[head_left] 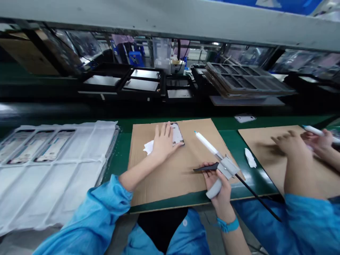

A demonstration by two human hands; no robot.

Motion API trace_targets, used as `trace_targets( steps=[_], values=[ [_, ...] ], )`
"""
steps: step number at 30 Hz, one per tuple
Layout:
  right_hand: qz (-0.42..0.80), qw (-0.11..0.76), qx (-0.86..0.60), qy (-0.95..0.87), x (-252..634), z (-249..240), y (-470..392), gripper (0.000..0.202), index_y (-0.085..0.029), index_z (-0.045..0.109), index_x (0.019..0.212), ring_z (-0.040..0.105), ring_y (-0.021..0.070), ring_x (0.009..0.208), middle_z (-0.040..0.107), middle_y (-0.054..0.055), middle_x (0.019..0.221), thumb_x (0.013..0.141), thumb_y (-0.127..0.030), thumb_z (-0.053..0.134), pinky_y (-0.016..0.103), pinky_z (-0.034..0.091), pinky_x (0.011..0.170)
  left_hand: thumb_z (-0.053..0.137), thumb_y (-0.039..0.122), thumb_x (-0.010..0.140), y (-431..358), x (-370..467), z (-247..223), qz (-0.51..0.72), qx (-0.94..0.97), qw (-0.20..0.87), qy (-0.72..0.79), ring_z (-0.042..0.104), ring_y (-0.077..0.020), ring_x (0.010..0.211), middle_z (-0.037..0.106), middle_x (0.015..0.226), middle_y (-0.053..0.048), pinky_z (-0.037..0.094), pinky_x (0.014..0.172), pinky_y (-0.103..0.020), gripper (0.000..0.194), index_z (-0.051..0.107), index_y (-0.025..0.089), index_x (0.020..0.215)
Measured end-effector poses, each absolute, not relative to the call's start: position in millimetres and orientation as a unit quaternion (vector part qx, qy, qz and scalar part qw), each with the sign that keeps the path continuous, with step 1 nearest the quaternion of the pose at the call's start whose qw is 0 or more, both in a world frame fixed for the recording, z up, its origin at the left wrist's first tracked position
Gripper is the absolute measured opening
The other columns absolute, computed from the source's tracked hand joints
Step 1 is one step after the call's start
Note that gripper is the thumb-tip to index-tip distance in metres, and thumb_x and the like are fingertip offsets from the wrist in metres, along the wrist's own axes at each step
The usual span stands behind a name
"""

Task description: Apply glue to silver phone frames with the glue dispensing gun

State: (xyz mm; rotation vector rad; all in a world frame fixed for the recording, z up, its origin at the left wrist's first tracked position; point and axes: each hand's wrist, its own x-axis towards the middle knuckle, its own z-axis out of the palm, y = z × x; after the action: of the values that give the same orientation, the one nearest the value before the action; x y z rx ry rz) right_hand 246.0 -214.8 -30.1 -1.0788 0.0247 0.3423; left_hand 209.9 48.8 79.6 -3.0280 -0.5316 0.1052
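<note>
One thin rectangular panel (177, 134), pale inside with a dark rim, lies ahead of you on a cardboard sheet (164, 180), its long axis running away from you and leaning a little left at the far end. Your left grip (162, 142) is the nearer: it rests over the panel's left side, fingers spread and straight rather than curled around it. From your right grip (222, 193) the panel lies ahead and to the left; that grip is closed around the grey handle of a gun-shaped tool (227, 167), whose smooth, round white barrel slants toward the panel, its teal tip just beside the right edge but apart from it. You have a crumpled white scrap (148, 147) beside your left grip. Under the matte brown cardboard is the glossy green desk (123, 145); to your left a milky, ribbed tray (82, 180) carries flat, dark-edged frames (54, 145) in its far compartments. To your right, a co-worker's hand (294, 147) hovers over another cardboard sheet (329, 175).
</note>
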Motion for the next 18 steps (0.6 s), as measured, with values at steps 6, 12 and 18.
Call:
trace_targets(
  steps=[6, 12, 18],
  values=[
    [0.173, 0.842, -0.509, 0.045, 248, -33, -217, 0.031, -0.034, 0.086, 0.096, 0.081, 0.0384, 0.134, 0.084, 0.017, 0.131, 0.078, -0.060, 0.081, 0.076, 0.059, 0.129, 0.058, 0.059, 0.123, 65, 151, 59, -0.036, -0.997, 0.032, -0.068, 0.058, -0.0413, 0.168, 0.063, 0.178, -0.022, 0.043, 0.143, -0.060, 0.059, 0.074, 0.017, 0.161],
    [0.187, 0.837, -0.506, 0.090, 239, -16, -221, 0.029, -0.031, 0.086, 0.094, 0.073, 0.0408, 0.150, 0.082, 0.018, 0.136, 0.078, -0.053, 0.080, 0.079, 0.053, 0.138, 0.061, 0.056, 0.121, 128, 56, 52, -0.055, -0.982, 0.027, -0.178, 0.065, -0.0389, 0.159, 0.068, 0.174, -0.017, 0.053, 0.134, -0.057, 0.049, 0.076, 0.024, 0.154],
    [0.218, 0.794, -0.540, 0.174, 226, 14, -236, 0.030, -0.035, 0.090, 0.104, 0.061, 0.0320, 0.166, 0.075, 0.012, 0.151, 0.083, -0.048, 0.074, 0.060, 0.033, 0.159, 0.055, 0.056, 0.119, 216, -32, 73, -0.016, -0.855, 0.050, -0.516, 0.053, -0.0450, 0.168, 0.055, 0.186, -0.017, 0.050, 0.135, -0.063, 0.061, 0.068, 0.021, 0.167]
  ],
)
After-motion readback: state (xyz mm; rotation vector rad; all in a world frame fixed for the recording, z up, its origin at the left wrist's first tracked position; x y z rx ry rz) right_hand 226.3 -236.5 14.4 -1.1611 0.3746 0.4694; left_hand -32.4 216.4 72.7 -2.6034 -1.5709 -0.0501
